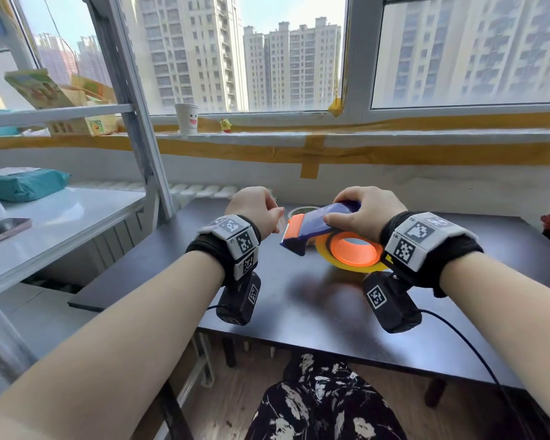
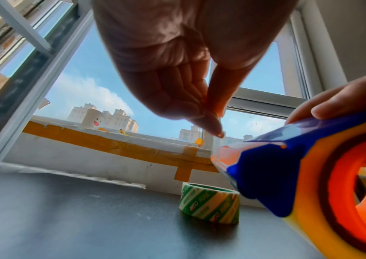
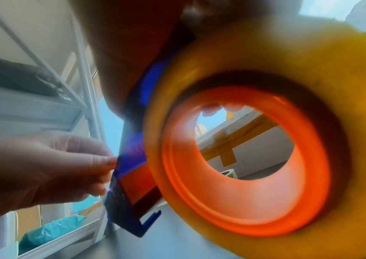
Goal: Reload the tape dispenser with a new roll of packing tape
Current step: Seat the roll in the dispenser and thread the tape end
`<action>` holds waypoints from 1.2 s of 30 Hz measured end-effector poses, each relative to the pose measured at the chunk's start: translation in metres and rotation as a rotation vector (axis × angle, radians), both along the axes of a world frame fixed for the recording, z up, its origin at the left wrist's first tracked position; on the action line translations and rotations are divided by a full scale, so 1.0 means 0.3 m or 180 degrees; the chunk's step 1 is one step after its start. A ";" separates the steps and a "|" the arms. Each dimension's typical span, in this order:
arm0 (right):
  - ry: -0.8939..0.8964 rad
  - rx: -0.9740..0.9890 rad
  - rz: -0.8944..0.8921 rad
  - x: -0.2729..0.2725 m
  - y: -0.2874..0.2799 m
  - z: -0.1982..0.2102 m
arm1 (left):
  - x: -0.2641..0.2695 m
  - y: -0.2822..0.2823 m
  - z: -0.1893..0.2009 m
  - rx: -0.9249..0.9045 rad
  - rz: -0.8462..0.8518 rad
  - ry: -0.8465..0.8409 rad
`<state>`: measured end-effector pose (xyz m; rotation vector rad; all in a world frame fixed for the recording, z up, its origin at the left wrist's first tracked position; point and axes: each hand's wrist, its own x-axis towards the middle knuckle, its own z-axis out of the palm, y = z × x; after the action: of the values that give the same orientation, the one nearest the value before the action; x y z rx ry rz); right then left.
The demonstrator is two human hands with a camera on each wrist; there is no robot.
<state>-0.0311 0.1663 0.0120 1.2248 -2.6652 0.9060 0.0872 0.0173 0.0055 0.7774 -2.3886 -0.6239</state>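
My right hand (image 1: pixel 359 214) grips the blue tape dispenser (image 1: pixel 318 228) from above and holds it just over the dark table (image 1: pixel 299 300). A yellow tape roll (image 1: pixel 327 254) sits on the dispenser's orange hub (image 1: pixel 353 249). The orange cutter end (image 1: pixel 294 225) points left. My left hand (image 1: pixel 275 219) is at that end, thumb and fingers pinched on a clear strip of tape (image 1: pixel 280 225). The left wrist view shows the pinched fingertips (image 2: pixel 215 122) just above the dispenser's (image 2: pixel 266 168) front. In the right wrist view the roll (image 3: pixel 288 66) fills the frame, with the left hand (image 3: pixel 70 166) at the blade end.
A green-and-white tape roll (image 2: pixel 209 203) lies flat on the table behind the dispenser, near the wall. A white shelf unit (image 1: pixel 61 217) with a phone (image 1: pixel 4 228) and a teal package (image 1: pixel 26 184) stands to the left. A paper cup (image 1: pixel 187 118) sits on the windowsill.
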 end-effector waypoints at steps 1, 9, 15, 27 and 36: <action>0.0022 -0.0006 -0.0001 0.004 0.001 -0.002 | -0.006 0.003 -0.002 -0.0043 -0.0030 -0.0013; 0.0054 -0.0122 -0.0040 0.006 0.023 -0.010 | -0.014 0.020 0.012 -0.0075 -0.0119 -0.0015; -0.0242 -0.0021 0.0028 -0.025 0.055 0.004 | -0.030 0.025 0.037 0.0166 -0.0130 0.0095; -0.0615 -0.0518 -0.0335 -0.052 0.087 -0.035 | -0.060 0.050 0.080 0.0574 -0.0198 0.0384; 0.0157 -0.0450 -0.0427 -0.039 0.103 0.032 | -0.054 0.057 0.096 0.0230 -0.0254 0.0416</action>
<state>-0.0430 0.1974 0.0215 1.0120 -2.5594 1.0092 0.0709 0.0344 0.0342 0.6527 -2.2974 -0.7731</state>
